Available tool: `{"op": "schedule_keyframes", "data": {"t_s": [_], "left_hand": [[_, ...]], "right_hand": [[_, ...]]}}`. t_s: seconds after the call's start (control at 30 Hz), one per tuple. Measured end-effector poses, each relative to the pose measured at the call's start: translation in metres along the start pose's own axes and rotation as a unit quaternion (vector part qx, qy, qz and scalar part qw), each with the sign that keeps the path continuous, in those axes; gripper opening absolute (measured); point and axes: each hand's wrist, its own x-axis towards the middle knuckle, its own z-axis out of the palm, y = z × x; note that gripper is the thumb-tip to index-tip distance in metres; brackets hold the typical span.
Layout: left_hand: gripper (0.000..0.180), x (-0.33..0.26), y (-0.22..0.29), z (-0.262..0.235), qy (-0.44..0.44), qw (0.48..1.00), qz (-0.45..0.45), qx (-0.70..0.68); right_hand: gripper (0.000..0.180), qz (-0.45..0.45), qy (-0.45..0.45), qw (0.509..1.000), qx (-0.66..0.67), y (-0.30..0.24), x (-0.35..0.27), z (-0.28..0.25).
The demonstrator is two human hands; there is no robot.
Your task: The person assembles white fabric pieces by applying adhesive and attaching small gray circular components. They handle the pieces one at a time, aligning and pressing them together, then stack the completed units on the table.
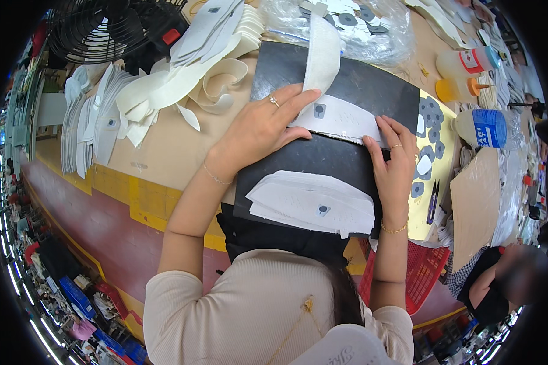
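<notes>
A white curved cap-shaped panel [347, 117] with a small grey patch lies on a black board [359, 85] in front of me. My left hand [259, 128] holds its left end, index finger on top and thumb at the near edge. Rising from under those fingertips, a narrow white curved strip [323, 55] points away from me. My right hand [396, 155] grips the panel's right end, thumb along the near edge. Nearer to me, a stack of similar white panels [304, 198] rests on the board, a grey patch on the top one.
Left are stacked white pieces [91, 121], curled offcuts [219, 85] and a black fan [109, 30]. A yellow sheet [441, 182] at right bears grey patches and a dark pen-like tool [433, 202]. Bottles [456, 88] and a jar [481, 128] stand beyond; a red basket [417, 274] is below.
</notes>
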Motion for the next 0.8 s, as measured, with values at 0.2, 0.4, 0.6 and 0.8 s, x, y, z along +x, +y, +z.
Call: {"op": "schedule_keyframes", "data": {"t_s": [0.2, 0.4, 0.6, 0.8], "left_hand": [[0.054, 0.004, 0.0, -0.001, 0.021, 0.999, -0.016, -0.044], [0.045, -0.002, -0.004, 0.0, 0.004, 1.0, -0.028, -0.007], [0.057, 0.004, 0.0, 0.004, 0.018, 1.0, -0.002, 0.015], [0.051, 0.003, 0.0, 0.003, 0.011, 1.0, -0.004, 0.027]], "right_hand": [[0.037, -0.02, 0.059, 0.998, -0.008, 0.009, 0.0, -0.006], [0.032, -0.009, 0.125, 0.985, 0.118, 0.016, -0.004, -0.001], [0.027, -0.027, 0.109, 0.988, 0.11, 0.015, -0.001, -0.001], [0.024, -0.038, 0.113, 0.988, 0.102, 0.015, 0.0, -0.001]]}}
